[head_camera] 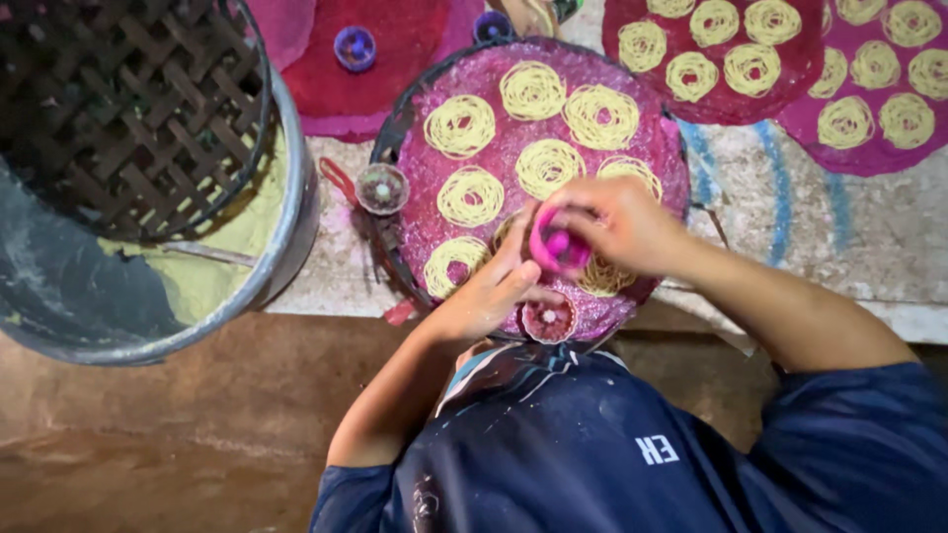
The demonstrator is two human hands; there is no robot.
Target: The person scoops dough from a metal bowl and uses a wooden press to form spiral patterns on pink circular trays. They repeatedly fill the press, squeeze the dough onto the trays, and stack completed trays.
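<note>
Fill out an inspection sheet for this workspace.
Surface: pale worktop with blue streaks.
Job's things: pink press over a round magenta tray bearing yellow noodle coils.
Clutter: metal basin of pale dough under a woven lattice tray; small round cups by the tray.
Grippers: left hand and right hand both on the press.
Cables: nothing seen.
Surroundings: more coil-filled trays beyond; brown floor below.
</note>
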